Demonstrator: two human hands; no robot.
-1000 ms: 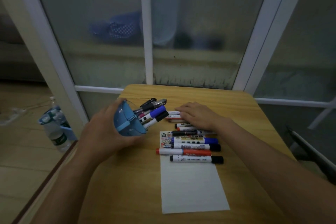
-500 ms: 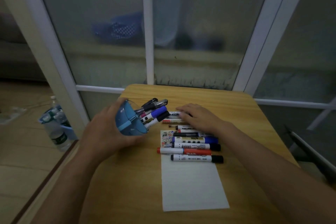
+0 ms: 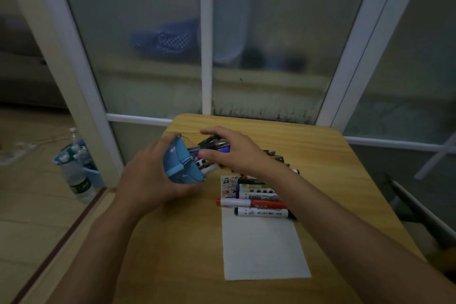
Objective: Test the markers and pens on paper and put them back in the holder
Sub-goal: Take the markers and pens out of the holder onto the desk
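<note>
My left hand [image 3: 150,177] grips a blue pen holder [image 3: 180,164], tipped on its side with its mouth facing right. Several markers and pens [image 3: 212,147] stick out of it. My right hand [image 3: 234,153] closes around the ends of that bunch, fingers over them and thumb beneath. More markers lie in a row on the table and on the top of a white paper sheet [image 3: 264,249]: a red one [image 3: 251,203] and a black one [image 3: 261,212] nearest me. My right forearm hides part of the row.
The small wooden table [image 3: 187,242] stands against a glass partition with white frames. Its left edge drops to the floor, where water bottles [image 3: 77,177] stand in a blue holder. A dark chair part [image 3: 419,207] shows at the right.
My right hand has left the markers lying on the table and moved left and up onto the bunch sticking out of the holder. The holder has stayed tilted in my left hand.
</note>
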